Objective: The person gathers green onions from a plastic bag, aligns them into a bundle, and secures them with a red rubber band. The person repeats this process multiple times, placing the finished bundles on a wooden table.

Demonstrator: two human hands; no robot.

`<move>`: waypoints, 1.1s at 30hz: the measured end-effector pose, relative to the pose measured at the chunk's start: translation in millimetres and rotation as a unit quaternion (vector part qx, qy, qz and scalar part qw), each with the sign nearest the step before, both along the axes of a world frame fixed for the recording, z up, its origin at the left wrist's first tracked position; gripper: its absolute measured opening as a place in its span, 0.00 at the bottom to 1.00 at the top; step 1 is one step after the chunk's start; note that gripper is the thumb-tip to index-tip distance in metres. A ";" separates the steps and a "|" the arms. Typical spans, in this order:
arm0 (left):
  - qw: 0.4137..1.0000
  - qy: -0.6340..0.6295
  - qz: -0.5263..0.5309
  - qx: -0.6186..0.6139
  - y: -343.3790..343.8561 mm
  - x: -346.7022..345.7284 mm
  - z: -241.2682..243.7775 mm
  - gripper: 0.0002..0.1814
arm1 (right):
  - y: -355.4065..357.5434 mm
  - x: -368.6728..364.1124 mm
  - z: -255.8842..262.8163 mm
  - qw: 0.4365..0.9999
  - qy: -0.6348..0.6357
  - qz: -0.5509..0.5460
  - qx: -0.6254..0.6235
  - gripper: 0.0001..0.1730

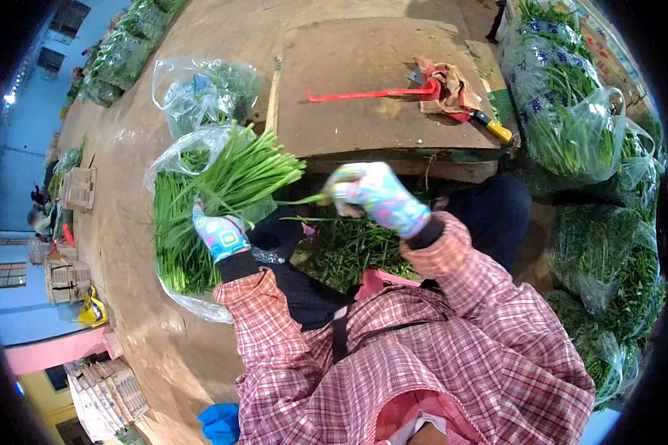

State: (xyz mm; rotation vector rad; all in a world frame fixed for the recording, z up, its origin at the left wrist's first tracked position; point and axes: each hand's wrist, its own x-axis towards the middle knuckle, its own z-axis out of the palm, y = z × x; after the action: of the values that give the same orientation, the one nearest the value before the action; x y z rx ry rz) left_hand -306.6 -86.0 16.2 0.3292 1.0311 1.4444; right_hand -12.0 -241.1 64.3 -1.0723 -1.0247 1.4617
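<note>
My left hand, in a patterned glove, grips a bunch of long green leafy stalks over an open clear plastic bag filled with similar greens. To its right, my right hand, also gloved and slightly blurred, has its fingers closed around a few thin stalks that reach toward the bunch. Loose leaves lie below it, between my legs. A brown board in front of me bears a red strap or strip, a crumpled cloth and a knife with a yellow and black handle.
Another clear bag of greens stands beyond the filled one. Large bagged bundles line the right side, with more at the far left. Crates and a person are at the left. A blue bag lies near me.
</note>
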 end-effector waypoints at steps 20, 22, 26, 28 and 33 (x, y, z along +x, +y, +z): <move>0.994 -0.060 0.015 0.089 -15.6 -5.9 4.4 0.19 | -1.2 43.1 -32.9 0.899 -0.427 -0.081 0.043 0.19; 0.981 -0.112 0.006 0.161 -18.4 5.3 -6.7 0.16 | -4.2 18.1 -9.3 0.967 -0.223 -0.085 0.084 0.21; 0.983 -0.081 0.051 0.157 -18.9 28.1 7.9 0.10 | 11.7 -20.7 -5.3 0.992 -0.062 -0.102 0.035 0.22; 0.986 -0.071 0.054 0.141 -17.7 27.1 6.9 0.11 | 13.9 -23.6 2.2 0.982 -0.137 -0.126 0.001 0.20; 0.981 -0.123 0.020 0.146 -14.4 18.9 -3.6 0.10 | 15.9 -13.2 -2.3 0.991 -0.055 -0.120 0.017 0.13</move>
State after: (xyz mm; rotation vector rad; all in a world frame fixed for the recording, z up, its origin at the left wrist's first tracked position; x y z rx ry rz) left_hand -287.7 -100.4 12.6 0.3323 0.6298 1.6310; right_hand -25.2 -225.1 62.0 -1.2186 -0.9572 1.1990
